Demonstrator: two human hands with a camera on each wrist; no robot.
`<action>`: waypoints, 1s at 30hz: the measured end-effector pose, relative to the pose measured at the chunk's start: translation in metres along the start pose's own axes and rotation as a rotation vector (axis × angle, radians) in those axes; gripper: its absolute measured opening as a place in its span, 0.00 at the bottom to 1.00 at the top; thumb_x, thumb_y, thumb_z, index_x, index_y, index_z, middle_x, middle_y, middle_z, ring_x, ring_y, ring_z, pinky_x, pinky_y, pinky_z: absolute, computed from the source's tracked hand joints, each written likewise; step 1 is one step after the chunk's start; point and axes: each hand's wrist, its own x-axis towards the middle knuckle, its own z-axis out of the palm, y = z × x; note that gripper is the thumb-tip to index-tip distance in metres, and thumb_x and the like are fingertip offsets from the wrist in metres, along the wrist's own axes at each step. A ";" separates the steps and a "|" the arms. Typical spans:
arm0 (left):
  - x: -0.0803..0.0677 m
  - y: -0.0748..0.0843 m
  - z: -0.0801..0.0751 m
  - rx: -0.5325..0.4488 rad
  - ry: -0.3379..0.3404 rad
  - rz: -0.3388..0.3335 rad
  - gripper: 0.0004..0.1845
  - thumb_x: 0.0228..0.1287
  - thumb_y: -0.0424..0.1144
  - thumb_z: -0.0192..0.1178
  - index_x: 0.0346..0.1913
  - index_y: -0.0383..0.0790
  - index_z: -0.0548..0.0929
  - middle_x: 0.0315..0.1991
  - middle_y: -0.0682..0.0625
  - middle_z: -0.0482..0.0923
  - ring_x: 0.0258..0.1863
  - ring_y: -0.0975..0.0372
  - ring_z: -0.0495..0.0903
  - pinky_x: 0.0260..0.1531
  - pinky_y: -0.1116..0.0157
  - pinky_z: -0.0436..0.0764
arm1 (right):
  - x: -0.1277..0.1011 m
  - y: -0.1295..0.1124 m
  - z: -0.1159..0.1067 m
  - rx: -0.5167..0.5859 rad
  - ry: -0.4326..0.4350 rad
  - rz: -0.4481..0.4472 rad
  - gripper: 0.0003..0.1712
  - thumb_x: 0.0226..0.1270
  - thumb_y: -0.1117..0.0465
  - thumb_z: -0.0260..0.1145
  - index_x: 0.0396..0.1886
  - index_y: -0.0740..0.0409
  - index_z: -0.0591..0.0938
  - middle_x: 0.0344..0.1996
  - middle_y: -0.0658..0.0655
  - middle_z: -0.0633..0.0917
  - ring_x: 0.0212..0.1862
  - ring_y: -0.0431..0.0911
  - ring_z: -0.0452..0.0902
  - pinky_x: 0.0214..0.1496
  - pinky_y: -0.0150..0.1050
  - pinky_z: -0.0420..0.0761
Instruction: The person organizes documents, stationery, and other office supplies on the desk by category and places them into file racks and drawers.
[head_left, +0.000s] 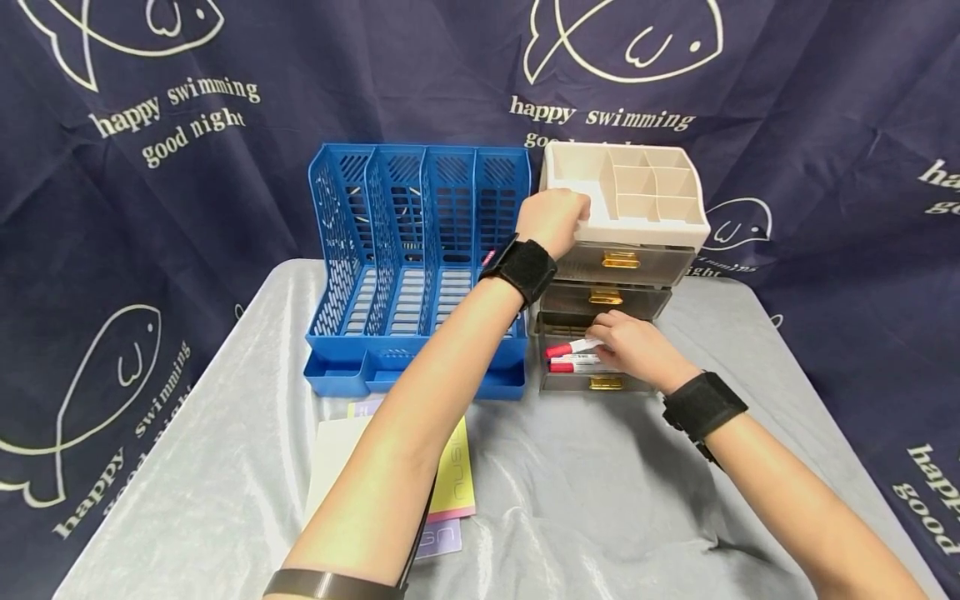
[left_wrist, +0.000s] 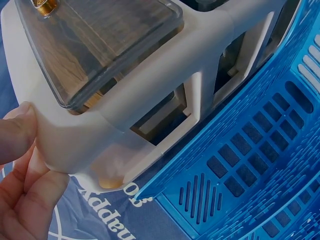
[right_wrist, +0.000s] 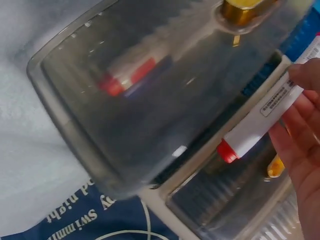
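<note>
A beige desk organizer with smoky drawers stands on the table beside a blue file rack. My left hand grips the organizer's top left corner, thumb on one side and fingers underneath. The bottom drawer is pulled out and holds a red-capped white marker. My right hand holds another red-capped marker over that open drawer. In the right wrist view this marker lies between my fingers, above the drawer with a marker inside.
Two upper drawers with gold handles are closed. Yellow, white and purple paper pads lie on the grey tablecloth in front of the rack. A dark blue printed curtain hangs behind.
</note>
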 end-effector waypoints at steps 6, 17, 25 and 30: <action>-0.001 0.000 0.001 0.004 0.005 -0.002 0.11 0.65 0.34 0.56 0.46 0.50 0.84 0.44 0.54 0.82 0.44 0.62 0.80 0.43 0.64 0.78 | -0.001 0.012 0.012 -0.028 -0.076 0.068 0.08 0.48 0.69 0.72 0.29 0.61 0.82 0.27 0.55 0.79 0.33 0.50 0.77 0.35 0.44 0.79; 0.000 0.001 0.001 0.012 0.010 0.001 0.11 0.64 0.34 0.57 0.45 0.51 0.84 0.44 0.54 0.83 0.43 0.62 0.80 0.42 0.64 0.78 | 0.004 0.021 0.026 -0.023 -0.213 0.124 0.06 0.50 0.74 0.67 0.25 0.61 0.81 0.23 0.55 0.77 0.28 0.49 0.76 0.29 0.43 0.77; 0.001 0.001 0.002 0.019 0.009 -0.003 0.11 0.64 0.35 0.56 0.45 0.51 0.83 0.44 0.55 0.82 0.43 0.63 0.80 0.42 0.64 0.78 | 0.009 0.020 0.038 -0.020 -0.266 0.157 0.06 0.51 0.74 0.67 0.24 0.60 0.81 0.23 0.54 0.78 0.30 0.49 0.77 0.30 0.44 0.78; 0.001 0.001 0.003 0.018 0.008 -0.004 0.12 0.64 0.34 0.56 0.45 0.52 0.84 0.44 0.55 0.82 0.43 0.63 0.80 0.42 0.65 0.78 | 0.009 0.022 0.039 0.011 -0.278 0.170 0.06 0.52 0.74 0.65 0.24 0.61 0.82 0.22 0.54 0.78 0.27 0.47 0.75 0.29 0.44 0.76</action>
